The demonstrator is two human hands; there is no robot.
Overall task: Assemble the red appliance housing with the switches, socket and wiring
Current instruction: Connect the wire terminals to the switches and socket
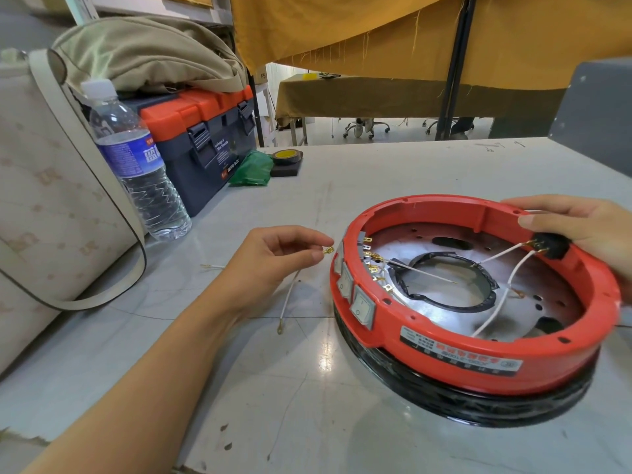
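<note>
Pale grey scuffed worktable (307,388) in a workshop, mustard-yellow cloth (376,25) draped behind. Your left hand (273,254) pinches the brass spade terminal (328,250) of a loose white wire (290,295) between thumb and fingertips, just beside the round red plastic appliance housing (478,340); the wire droops to the table, ring lug at its far end. Your right hand (581,227) grips the housing's far right rim, thumb curled over by the black socket (552,246), which has white wires (499,254) running from it into the ring. Housing sits right of centre on a black circular base (461,401), silver metal plate (410,248) inside. Three grey rocker switches (362,307) are set in the left wall, brass tabs showing inside. On the far left: clear plastic water bottle with blue label (136,165), grey-and-orange toolbox (205,138), cream patterned bag (41,200). Yellow-cored tape roll (288,156) behind, on a black block.
</note>
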